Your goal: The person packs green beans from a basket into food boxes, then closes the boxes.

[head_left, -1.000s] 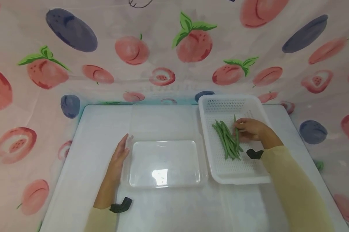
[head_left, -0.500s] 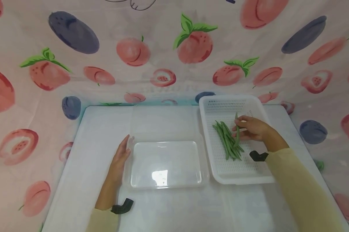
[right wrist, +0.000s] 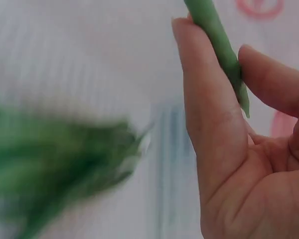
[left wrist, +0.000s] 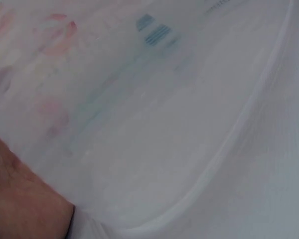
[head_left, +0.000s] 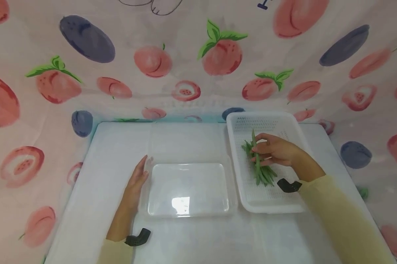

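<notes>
My right hand (head_left: pixel 277 150) pinches one green bean (head_left: pixel 253 138) between thumb and fingers, over the white basket (head_left: pixel 267 209). In the right wrist view the bean (right wrist: pixel 219 42) slants up between thumb and index finger. A small heap of green beans (head_left: pixel 267 175) lies in the basket, partly covered by the held bean and hand; it shows blurred at the left of the right wrist view. My left hand (head_left: pixel 137 179), fingers extended, rests along the left side of a clear plastic container (head_left: pixel 188 187). Nothing shows inside the container.
The container's clear lid (head_left: pixel 188 141) is folded back behind it on the white table (head_left: pixel 116 143). Close to its right side stands the perforated basket. A fruit-printed cloth (head_left: pixel 185 55) hangs behind and beside the table.
My right hand has moved left across the basket with the bean, which now stands in front of the heap instead of at its right edge. The left hand stays at the container.
</notes>
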`<state>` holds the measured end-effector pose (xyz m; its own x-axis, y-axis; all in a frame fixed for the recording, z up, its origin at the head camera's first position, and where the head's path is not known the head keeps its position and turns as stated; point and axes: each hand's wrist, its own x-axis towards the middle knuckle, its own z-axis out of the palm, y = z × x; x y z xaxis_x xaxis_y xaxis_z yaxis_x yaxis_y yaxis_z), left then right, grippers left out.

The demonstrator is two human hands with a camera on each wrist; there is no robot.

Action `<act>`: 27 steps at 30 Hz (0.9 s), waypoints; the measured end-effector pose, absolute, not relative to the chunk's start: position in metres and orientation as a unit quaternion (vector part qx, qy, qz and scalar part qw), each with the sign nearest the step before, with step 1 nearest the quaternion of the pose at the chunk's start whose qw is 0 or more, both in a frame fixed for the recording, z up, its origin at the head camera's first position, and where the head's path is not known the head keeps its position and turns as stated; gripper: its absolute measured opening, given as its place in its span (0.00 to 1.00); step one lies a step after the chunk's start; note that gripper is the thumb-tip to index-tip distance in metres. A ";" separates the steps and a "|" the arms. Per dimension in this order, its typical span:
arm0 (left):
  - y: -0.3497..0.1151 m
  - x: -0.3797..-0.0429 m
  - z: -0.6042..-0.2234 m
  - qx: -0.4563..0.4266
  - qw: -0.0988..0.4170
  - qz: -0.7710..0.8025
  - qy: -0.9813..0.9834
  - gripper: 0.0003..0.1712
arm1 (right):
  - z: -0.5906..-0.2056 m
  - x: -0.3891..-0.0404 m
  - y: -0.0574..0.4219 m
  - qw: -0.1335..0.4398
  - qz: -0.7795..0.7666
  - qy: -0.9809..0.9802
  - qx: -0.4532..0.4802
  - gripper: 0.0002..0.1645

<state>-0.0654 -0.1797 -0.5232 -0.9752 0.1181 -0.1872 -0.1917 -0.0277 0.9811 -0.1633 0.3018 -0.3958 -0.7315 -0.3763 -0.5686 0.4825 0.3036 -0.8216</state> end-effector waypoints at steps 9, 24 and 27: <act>-0.170 -0.074 -0.521 -0.011 0.100 0.721 0.686 0.32 | -0.361 -0.149 0.254 0.340 -0.603 0.721 -0.018 0.25; -0.178 -0.069 -0.521 -0.033 0.118 0.710 0.694 0.32 | -0.368 -0.145 0.191 0.375 -0.594 0.710 -0.037 0.22; -0.176 -0.069 -0.521 -0.030 0.115 0.706 0.698 0.32 | -0.373 -0.147 0.185 0.386 -0.592 0.706 -0.041 0.21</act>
